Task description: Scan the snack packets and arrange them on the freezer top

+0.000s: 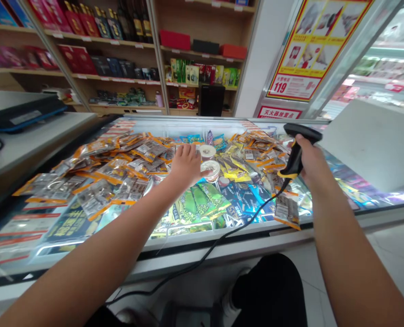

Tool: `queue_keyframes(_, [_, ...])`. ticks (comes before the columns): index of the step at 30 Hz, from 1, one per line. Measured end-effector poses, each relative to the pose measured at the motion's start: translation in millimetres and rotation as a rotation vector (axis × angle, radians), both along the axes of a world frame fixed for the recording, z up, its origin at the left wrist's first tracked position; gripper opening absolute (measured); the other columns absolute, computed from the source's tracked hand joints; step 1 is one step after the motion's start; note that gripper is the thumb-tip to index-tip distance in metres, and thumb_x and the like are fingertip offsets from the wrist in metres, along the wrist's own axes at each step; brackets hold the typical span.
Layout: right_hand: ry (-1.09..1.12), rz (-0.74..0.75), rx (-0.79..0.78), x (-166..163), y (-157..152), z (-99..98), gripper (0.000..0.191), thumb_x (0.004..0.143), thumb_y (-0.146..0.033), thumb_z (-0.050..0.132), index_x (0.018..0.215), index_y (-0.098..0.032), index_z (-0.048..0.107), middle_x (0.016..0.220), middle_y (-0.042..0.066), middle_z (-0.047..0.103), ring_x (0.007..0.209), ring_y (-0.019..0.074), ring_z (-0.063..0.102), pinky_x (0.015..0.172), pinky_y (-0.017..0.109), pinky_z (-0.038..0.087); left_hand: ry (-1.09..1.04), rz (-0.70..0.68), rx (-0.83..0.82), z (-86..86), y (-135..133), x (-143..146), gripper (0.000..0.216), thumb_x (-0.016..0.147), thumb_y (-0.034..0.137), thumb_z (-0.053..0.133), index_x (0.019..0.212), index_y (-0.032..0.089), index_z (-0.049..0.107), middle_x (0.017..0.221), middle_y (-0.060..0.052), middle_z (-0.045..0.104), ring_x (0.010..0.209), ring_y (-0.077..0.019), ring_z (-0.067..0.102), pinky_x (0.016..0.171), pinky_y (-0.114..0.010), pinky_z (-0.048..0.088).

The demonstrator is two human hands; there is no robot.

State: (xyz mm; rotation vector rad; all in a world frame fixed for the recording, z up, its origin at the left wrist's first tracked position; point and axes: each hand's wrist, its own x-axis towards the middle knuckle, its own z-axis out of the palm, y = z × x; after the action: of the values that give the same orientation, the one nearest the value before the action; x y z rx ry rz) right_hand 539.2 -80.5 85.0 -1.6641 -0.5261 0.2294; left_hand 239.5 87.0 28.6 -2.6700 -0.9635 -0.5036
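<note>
In the head view, my right hand [310, 156] is closed around the handle of a black barcode scanner [294, 160] with yellow trim. Its cable [219, 240] droops down across the freezer's front edge. My left hand [186, 162] is held palm down over the middle of the freezer, thumb apart and fingers stretched forward, with nothing seen in it. Snack packets with orange edges [116, 165] lie in a loose pile to its left. A second pile of similar packets [258, 147] lies between the hands and near the scanner.
The glass-topped freezer [202, 268] shows round tubs [210, 170] and green ice-cream packs [202, 202] inside. A scale [21, 109] stands on the left counter. A white board [375, 145] covers the right side. Stocked shelves [120, 41] line the back.
</note>
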Motion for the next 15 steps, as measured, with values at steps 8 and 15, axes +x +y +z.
queue_keyframes(8, [0.061,-0.131,0.284,-29,-76,-42.4,0.029,0.090,-0.050,0.050,0.094,-0.027,0.067,0.118,0.006,0.071,0.122,0.0269,0.063,0.083,0.033,0.057,-0.230,-0.065,-0.416,6.4,15,109,0.076,0.095,0.072,0.036,0.147,0.018,0.047,0.149,-0.023,0.048,0.140,-0.0404,0.045,0.108,-0.055,0.042])
queue_keyframes(15, [0.263,-0.145,0.591,-20,-99,-62.6,0.039,0.084,-0.060,0.044,0.083,-0.027,0.064,0.090,0.006,0.069,0.091,0.0251,0.069,0.072,0.040,0.058,-0.346,-0.106,-0.726,21.8,94,234,0.078,0.096,0.070,0.036,0.158,0.023,0.035,0.164,-0.016,0.036,0.152,-0.0329,0.033,0.121,-0.047,0.029])
